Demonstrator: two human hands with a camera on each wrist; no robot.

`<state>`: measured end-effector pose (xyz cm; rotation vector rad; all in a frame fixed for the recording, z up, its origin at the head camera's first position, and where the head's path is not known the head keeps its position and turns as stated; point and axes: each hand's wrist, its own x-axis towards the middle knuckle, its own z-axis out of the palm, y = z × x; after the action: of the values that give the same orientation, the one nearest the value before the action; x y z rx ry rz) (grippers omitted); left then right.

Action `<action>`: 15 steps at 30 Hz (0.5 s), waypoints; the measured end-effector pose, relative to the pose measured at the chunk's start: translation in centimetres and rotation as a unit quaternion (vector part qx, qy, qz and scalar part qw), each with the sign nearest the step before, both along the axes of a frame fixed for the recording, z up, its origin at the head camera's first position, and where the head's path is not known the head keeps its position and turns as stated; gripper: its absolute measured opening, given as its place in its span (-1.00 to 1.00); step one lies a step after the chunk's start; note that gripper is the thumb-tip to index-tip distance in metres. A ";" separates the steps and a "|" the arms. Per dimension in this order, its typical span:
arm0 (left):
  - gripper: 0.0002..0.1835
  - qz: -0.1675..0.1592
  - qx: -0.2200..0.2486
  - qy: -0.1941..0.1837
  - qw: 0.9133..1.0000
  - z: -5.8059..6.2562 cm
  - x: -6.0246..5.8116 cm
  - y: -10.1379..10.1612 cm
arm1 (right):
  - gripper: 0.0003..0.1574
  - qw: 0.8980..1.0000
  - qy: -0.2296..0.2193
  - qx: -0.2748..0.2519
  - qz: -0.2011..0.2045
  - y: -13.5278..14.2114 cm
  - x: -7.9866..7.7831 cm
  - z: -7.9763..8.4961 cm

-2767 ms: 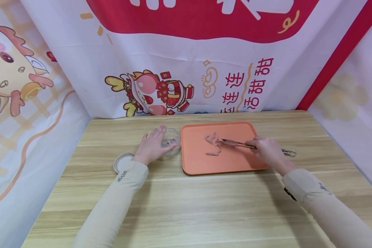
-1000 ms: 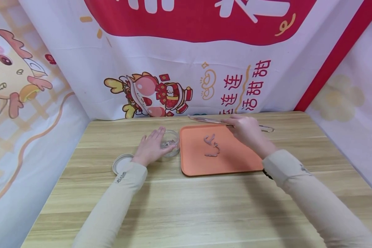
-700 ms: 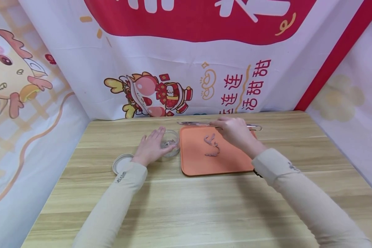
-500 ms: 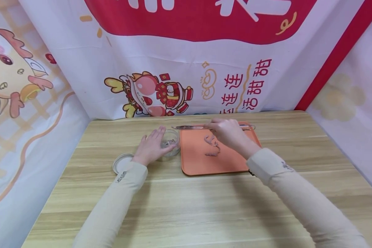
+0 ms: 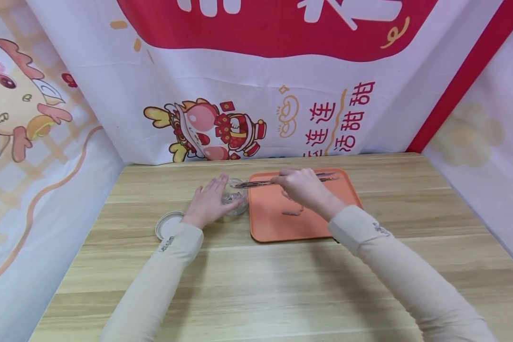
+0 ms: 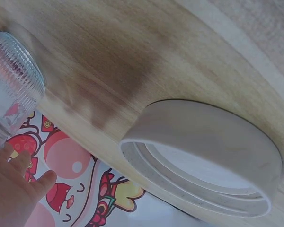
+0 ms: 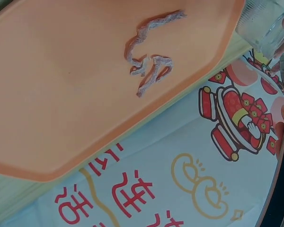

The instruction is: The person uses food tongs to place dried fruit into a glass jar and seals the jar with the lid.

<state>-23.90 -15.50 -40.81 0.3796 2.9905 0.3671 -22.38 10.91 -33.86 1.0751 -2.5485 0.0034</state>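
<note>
My left hand (image 5: 211,201) holds a small ribbed clear glass jar (image 5: 236,209), thumb on its near side and fingers on the far side. A few greyish pieces lie inside the jar. My right hand (image 5: 303,187) grips metal tongs (image 5: 258,184) held nearly level, their tips over the jar's mouth. Whether the tips hold anything is too small to tell. Below the right hand lies an orange tray (image 5: 267,228) with thin, wrinkled pinkish-grey strips (image 7: 154,73) on it; the hand partly hides them in the head view.
A white screw lid (image 6: 203,146) lies inner side up left of the jar, near my left wrist. All this stands on a wood-grain table (image 5: 256,289). A printed cloth (image 5: 256,95) hangs behind the table's far edge.
My right hand has carried the tongs from the strips on the tray to beyond the tray's far edge, then left and nearer, to over the jar. The left hand has stayed at the jar.
</note>
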 end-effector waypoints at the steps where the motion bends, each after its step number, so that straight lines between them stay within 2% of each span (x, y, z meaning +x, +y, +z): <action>1: 0.02 0.000 0.001 0.002 1.000 0.0 0.0 0.0 | -0.60 1.000 -0.003 0.002 -0.001 -0.1 0.0 0.0; 15: 0.05 0.004 0.005 0.000 1.000 0.0 0.0 0.0 | -0.67 1.000 0.006 -0.007 0.025 -1.2 -0.2 -0.5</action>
<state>-23.87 -15.50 -40.82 0.3681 2.9929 0.3837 -22.61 9.73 -34.37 1.1293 -2.5067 0.0277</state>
